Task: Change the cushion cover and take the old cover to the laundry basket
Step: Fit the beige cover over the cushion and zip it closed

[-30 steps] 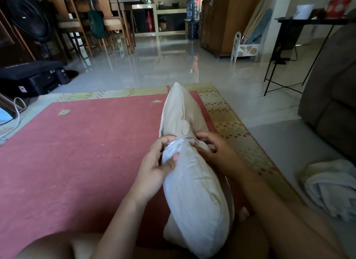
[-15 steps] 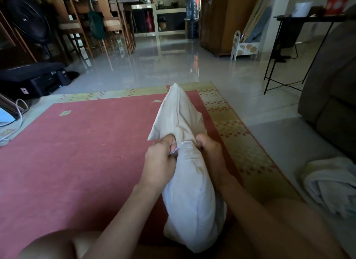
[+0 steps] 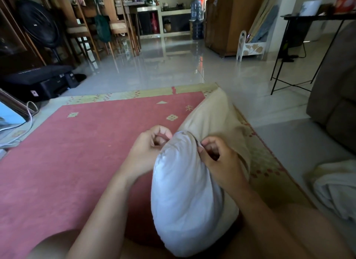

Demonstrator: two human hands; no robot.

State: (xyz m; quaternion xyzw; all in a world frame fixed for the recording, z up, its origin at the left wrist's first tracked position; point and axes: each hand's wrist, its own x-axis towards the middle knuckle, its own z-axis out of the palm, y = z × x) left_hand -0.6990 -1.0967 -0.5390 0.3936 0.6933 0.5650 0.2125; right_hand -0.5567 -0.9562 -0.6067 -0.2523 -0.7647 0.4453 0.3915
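The left hand and right hand each pinch the beige cover's open edge around the white cushion insert, near the red rug's right edge.

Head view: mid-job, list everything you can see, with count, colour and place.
white cushion insert: one, white, between the hands
beige fabric cushion cover: one, beige, over the cushion's far end
pink woven rug: one, pink with yellow-green border, under the cushion
crumpled white cloth: one, white, floor at right
grey-brown sofa: one, right edge
black metal side table: one, black, far right
blue water bottles: two, blue, far wall
black standing fan: one, black, far left
black printer: one, black, floor at left
left hand: one, pinches the cover's edge
right hand: one, pinches the cover's edge
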